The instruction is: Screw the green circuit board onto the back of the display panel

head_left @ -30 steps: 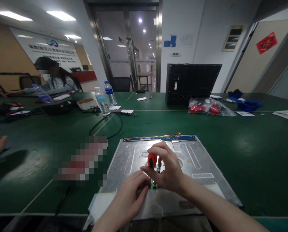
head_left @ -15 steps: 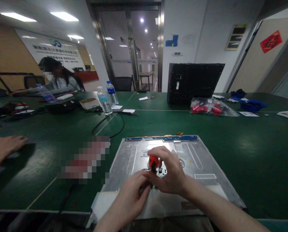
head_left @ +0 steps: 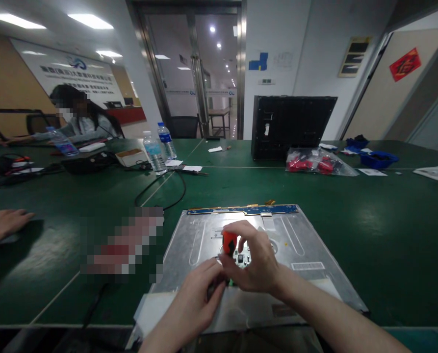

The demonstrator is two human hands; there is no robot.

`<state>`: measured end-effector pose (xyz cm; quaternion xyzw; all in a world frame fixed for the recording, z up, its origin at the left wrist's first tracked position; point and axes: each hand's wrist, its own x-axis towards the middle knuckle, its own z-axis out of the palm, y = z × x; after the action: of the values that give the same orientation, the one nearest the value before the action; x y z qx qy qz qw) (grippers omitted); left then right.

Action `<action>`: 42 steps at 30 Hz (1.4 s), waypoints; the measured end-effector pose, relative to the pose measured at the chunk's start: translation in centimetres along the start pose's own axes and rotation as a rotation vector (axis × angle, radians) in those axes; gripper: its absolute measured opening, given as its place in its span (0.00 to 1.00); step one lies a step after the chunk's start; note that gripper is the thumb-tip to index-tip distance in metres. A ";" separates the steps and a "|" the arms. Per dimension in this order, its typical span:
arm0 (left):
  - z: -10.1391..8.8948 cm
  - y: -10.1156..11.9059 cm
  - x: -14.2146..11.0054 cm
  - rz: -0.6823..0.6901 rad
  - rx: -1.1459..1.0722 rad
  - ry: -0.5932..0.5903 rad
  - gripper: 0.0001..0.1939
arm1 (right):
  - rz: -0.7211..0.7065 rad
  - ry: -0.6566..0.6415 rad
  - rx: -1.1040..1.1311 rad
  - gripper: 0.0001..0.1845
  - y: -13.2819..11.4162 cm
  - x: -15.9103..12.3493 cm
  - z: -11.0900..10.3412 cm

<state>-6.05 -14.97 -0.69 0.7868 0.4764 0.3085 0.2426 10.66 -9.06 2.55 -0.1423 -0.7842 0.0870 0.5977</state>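
A flat metal-backed display panel [head_left: 299, 245] lies before me, a blue circuit strip [head_left: 270, 210] along its far edge. My right hand [head_left: 257, 257] is closed around the orange-and-black handle of a screwdriver [head_left: 228, 242], held nearly upright. Its shaft and tip are hidden behind my fingers. Just right of the handle, part of a small circuit board [head_left: 244, 258] shows on the panel. My left hand [head_left: 204, 289] rests low beside the screwdriver, fingers pinched together at the board's near edge; what they hold, if anything, is hidden.
Another person's hand [head_left: 5, 225] rests on the green table [head_left: 351, 211] at left. Beyond the panel stand a black monitor-like case [head_left: 292, 127], a plastic bag with red items [head_left: 318, 163] and water bottles [head_left: 154, 153]. A black cable [head_left: 184, 189] curls left of the panel.
The view has shifted slightly, so everything sits a little further left. Both hands keep their places at the board, and the screwdriver handle stands a little more upright.
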 end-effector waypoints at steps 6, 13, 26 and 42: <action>0.1 -0.3 0.0 -0.016 0.022 0.002 0.07 | 0.063 -0.004 -0.054 0.21 0.1 0.1 0.2; -0.1 -0.1 0.3 0.029 0.006 -0.031 0.07 | 0.034 -0.068 -0.002 0.29 0.1 0.0 -0.1; 0.1 -0.7 0.1 0.029 0.010 -0.030 0.07 | 0.059 -0.073 -0.016 0.27 0.0 0.1 0.0; 0.0 -0.3 0.2 0.006 -0.001 -0.012 0.08 | 0.060 -0.032 -0.056 0.25 -0.2 0.1 0.1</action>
<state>-6.18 -14.63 -0.81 0.7899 0.4725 0.3047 0.2446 10.55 -9.16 2.70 -0.1809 -0.7912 0.0853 0.5779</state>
